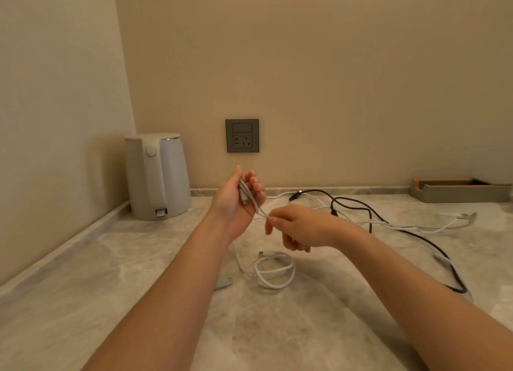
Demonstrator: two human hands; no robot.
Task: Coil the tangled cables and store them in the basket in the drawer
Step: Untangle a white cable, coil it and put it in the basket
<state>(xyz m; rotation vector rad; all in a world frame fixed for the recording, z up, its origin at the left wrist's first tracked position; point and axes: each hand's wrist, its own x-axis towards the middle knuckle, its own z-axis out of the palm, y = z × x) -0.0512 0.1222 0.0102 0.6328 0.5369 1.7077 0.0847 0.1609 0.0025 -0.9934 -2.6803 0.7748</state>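
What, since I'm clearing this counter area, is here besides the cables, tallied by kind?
Kettle: 1
Wall socket: 1
Tray: 1
Total: 3

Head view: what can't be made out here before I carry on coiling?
- Drawer and basket: outside the frame.
- White cable in the left hand: loop count hidden by its fingers.
- Coiled cable on the counter: one strand vanishes behind the left wrist.
- Black cable: near end reaches the right forearm; anything beyond is hidden.
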